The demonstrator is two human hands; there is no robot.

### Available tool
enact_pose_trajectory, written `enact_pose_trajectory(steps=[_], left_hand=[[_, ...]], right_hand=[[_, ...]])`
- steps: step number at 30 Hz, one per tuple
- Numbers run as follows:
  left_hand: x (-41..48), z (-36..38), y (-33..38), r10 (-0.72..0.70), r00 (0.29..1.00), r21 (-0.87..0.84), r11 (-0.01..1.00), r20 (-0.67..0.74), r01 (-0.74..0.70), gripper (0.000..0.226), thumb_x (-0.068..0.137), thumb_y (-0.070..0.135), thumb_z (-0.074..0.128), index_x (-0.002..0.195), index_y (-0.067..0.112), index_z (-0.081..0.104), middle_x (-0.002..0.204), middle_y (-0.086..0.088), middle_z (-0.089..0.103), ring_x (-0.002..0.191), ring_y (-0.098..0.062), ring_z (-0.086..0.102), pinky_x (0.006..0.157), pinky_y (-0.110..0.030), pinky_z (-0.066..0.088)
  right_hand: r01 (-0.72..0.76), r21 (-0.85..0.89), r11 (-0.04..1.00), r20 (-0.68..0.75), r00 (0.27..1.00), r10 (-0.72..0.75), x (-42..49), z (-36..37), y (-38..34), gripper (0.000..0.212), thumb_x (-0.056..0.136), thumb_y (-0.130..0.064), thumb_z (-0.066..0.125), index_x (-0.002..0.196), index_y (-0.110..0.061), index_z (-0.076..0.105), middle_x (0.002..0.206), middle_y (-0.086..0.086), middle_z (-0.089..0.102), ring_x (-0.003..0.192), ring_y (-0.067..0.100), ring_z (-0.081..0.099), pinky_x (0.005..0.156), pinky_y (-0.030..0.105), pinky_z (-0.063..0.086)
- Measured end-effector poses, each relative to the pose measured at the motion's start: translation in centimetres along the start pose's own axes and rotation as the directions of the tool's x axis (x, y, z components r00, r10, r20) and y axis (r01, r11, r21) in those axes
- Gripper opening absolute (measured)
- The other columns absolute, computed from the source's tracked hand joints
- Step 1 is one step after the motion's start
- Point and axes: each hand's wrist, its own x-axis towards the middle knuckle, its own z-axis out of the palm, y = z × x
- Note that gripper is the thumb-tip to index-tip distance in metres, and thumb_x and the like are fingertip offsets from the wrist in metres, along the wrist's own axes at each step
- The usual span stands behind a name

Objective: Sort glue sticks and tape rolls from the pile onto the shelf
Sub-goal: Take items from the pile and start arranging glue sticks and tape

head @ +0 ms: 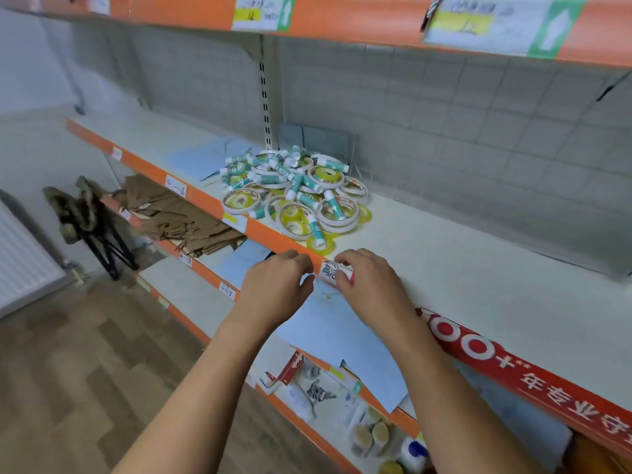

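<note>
Head view is showing both hands working at the orange front lip of the middle shelf point(461, 254). The right hand point(371, 280) is pinching a small white tube point(329, 270) with black print and a pink end, its fingers curling over the top of it. The left hand point(273, 285) is sitting just beside the tube at 9 o'clock with its fingers curled; I cannot tell whether they are gripping the tube or only touching it. Well apart from the hands, toward 12 o'clock, the pile point(294, 193) is lying on the shelf near the back wall, with teal-and-white glue sticks point(333, 162) resting across yellow-centred tape rolls point(325, 176). A pale blue sheet point(345, 340) is hanging over the shelf edge under the wrists, and a red banner point(513, 367) is running along the lip toward 4 o'clock. Brown fabric point(178, 213) is lying on the lower shelf at 9 o'clock.
</note>
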Motion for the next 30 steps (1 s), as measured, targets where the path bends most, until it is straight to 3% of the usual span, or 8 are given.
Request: enact_pose_trajectory(steps=[7, 13, 17, 22, 26, 30], left_hand=[[4.9, 0.9, -2.5, 0.077, 0.997, -0.023, 0.997, -0.014, -0.077, 0.02, 0.095, 0.028, 0.05, 0.111, 0.022, 0.061, 0.108, 0.002, 0.061, 0.094, -0.022, 0.059, 0.066, -0.033, 0.048], [8.7, 2.1, -3.5, 0.221, 0.975, 0.021, 0.975, -0.017, -0.221, 0.035, 0.088, 0.007, 0.054, 0.12, 0.02, 0.062, 0.112, 0.0, 0.061, 0.099, -0.027, 0.057, 0.068, -0.033, 0.042], [11.4, 2.8, -4.3, 0.309, 0.95, 0.054, 0.949, 0.036, -0.31, 0.044, 0.088, 0.003, 0.053, 0.127, 0.022, 0.06, 0.124, 0.003, 0.06, 0.11, -0.024, 0.055, 0.084, -0.039, 0.047], [13.4, 4.3, -5.5, 0.366, 0.927, 0.033, 0.929, 0.082, -0.37, 0.047, 0.09, 0.009, 0.053, 0.131, 0.032, 0.058, 0.141, 0.012, 0.051, 0.136, -0.016, 0.039, 0.103, -0.039, 0.032], [14.9, 4.4, -6.0, 0.443, 0.895, 0.007, 0.896, 0.06, -0.444, 0.039, 0.086, 0.017, 0.059, 0.12, 0.033, 0.065, 0.124, 0.012, 0.06, 0.12, -0.015, 0.052, 0.098, -0.036, 0.036], [15.6, 3.4, -6.3, 0.524, 0.851, -0.079, 0.847, -0.04, -0.526, 0.032, 0.084, 0.018, 0.067, 0.115, 0.022, 0.066, 0.11, -0.001, 0.062, 0.088, -0.029, 0.063, 0.069, -0.036, 0.048]], right_hand=[[-0.058, 0.025, 0.998, -0.032, 0.998, 0.059, 4.6, 1.1, 0.2, 0.025, 0.093, -0.016, 0.056, 0.115, -0.017, 0.067, 0.113, 0.004, 0.065, 0.103, 0.023, 0.06, 0.086, 0.038, 0.05], [-0.106, 0.068, 0.992, -0.09, 0.99, 0.112, 8.8, 1.2, 1.5, 0.023, 0.092, -0.014, 0.058, 0.112, -0.018, 0.069, 0.109, 0.005, 0.068, 0.099, 0.022, 0.063, 0.086, 0.038, 0.053], [-0.117, 0.065, 0.991, -0.09, 0.988, 0.122, 10.9, 1.5, 2.3, 0.022, 0.091, -0.014, 0.059, 0.11, -0.016, 0.07, 0.107, 0.006, 0.069, 0.098, 0.023, 0.063, 0.085, 0.037, 0.053], [-0.143, 0.047, 0.989, -0.098, 0.984, 0.147, 13.2, 1.7, 2.7, 0.023, 0.091, -0.014, 0.059, 0.112, -0.017, 0.069, 0.108, 0.005, 0.069, 0.097, 0.023, 0.063, 0.086, 0.037, 0.053], [-0.191, 0.025, 0.981, -0.118, 0.974, 0.193, 14.8, 2.0, 3.1, 0.021, 0.09, -0.012, 0.06, 0.107, -0.018, 0.07, 0.105, 0.004, 0.07, 0.093, 0.022, 0.063, 0.084, 0.036, 0.053], [-0.244, 0.027, 0.97, -0.127, 0.961, 0.245, 16.3, 2.5, 2.8, 0.021, 0.088, -0.012, 0.063, 0.107, -0.016, 0.071, 0.103, 0.006, 0.071, 0.092, 0.022, 0.065, 0.085, 0.037, 0.054]])
